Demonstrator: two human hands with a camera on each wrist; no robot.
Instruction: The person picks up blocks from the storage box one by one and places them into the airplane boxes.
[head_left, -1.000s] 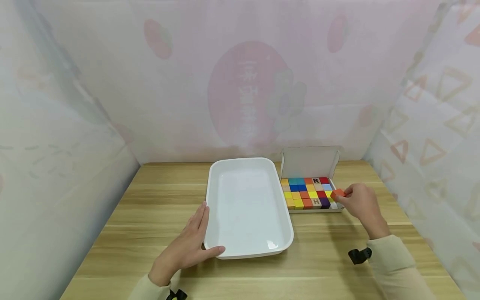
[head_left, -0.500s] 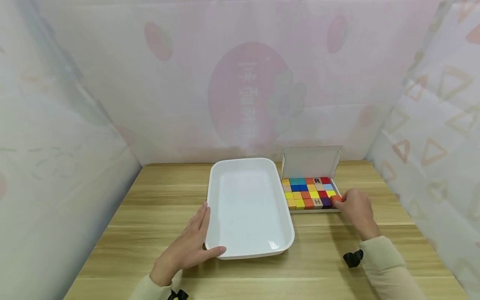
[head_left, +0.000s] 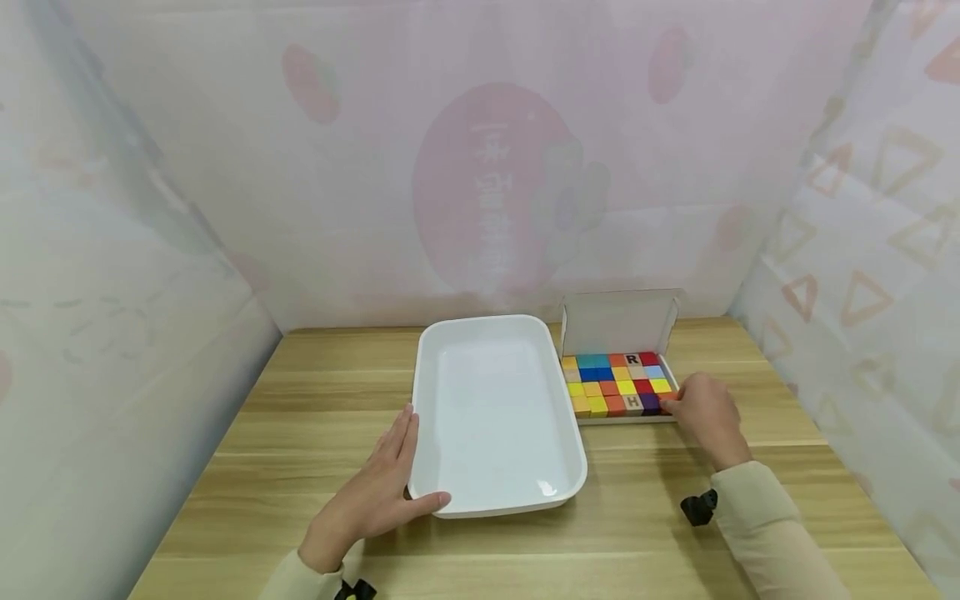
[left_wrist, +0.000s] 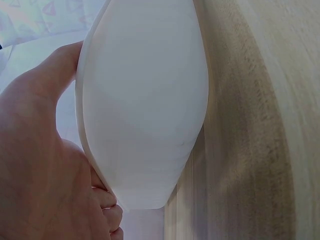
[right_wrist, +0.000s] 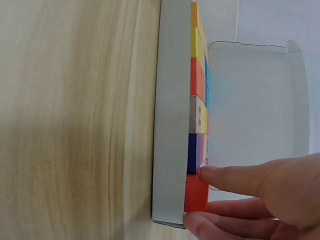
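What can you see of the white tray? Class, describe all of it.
The white tray is a glossy, plastic-looking rectangular dish with rounded corners and a raised rim, nothing inside. It lies flat on the wooden table, just left of the box of coloured blocks. The left hand rests against its near left corner, thumb along the front rim.
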